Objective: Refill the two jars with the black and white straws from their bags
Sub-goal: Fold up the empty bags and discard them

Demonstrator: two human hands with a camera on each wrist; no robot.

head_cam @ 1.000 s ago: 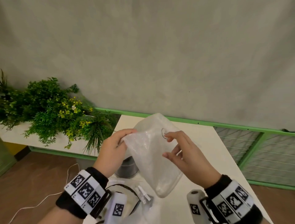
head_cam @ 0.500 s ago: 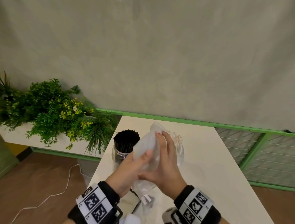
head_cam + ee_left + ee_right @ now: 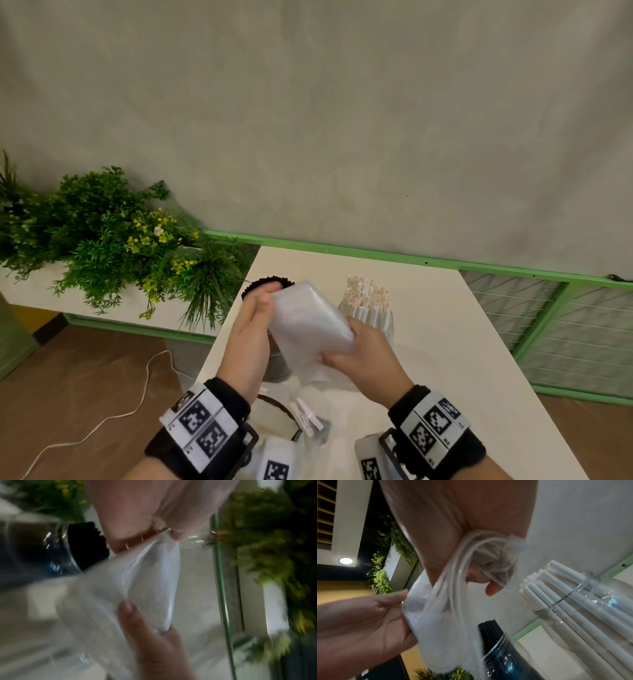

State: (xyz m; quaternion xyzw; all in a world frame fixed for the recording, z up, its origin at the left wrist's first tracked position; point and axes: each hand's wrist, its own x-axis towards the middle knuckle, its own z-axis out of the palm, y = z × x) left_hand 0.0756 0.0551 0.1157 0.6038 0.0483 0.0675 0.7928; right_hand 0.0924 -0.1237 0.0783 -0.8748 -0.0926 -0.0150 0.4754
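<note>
An empty clear plastic bag (image 3: 308, 329) is folded over between my hands, above the near part of the white table (image 3: 445, 342). My left hand (image 3: 253, 325) pinches its left edge, and my right hand (image 3: 363, 353) grips the bunched lower right end (image 3: 488, 555). Behind the left hand stands the jar of black straws (image 3: 267, 282), mostly hidden. To the right of the bag stands the jar of white straws (image 3: 368, 301). The right wrist view shows both jars, the white (image 3: 573, 595) and the black (image 3: 496, 649), close under the bag.
Another clear bag with a small white label (image 3: 308, 414) lies on the table near its front edge. A planter of green plants (image 3: 102, 240) stands left of the table, a white cable (image 3: 137, 394) runs on the floor, and a green wire fence (image 3: 565, 325) is on the right.
A second ago the bag was held up and spread flat. It has since been folded and bunched between both hands and lowered, uncovering the tops of both jars.
</note>
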